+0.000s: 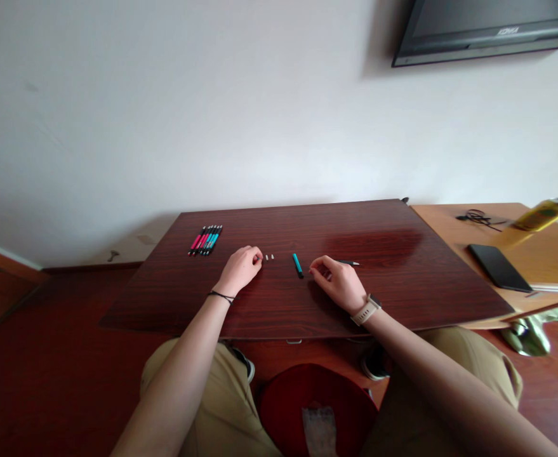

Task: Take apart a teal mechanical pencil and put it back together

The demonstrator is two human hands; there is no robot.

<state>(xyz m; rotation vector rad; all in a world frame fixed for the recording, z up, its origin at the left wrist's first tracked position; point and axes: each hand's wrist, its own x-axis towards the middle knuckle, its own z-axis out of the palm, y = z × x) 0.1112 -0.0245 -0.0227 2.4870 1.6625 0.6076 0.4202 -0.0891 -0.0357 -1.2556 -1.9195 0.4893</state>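
Observation:
My left hand (242, 265) rests on the dark wooden table, its fingers closed on something I cannot make out, just left of two small white pieces (270, 257). My right hand (334, 278) is curled over the table, fingertips pinched together; what they hold, if anything, is too small to tell. Between the hands lies a teal pen barrel (297, 263) with a black end. A dark, pointed pen part (349, 262) lies just beyond my right hand, partly hidden by it. Several pink and teal pens (205, 240) lie side by side at the table's left.
The table (279, 222) stands against a white wall. On a lighter table (459, 238) at the right are a black phone (498, 267), a dark cable (479, 219) and a yellow can (540, 216). A red stool (279, 406) is below, between my legs.

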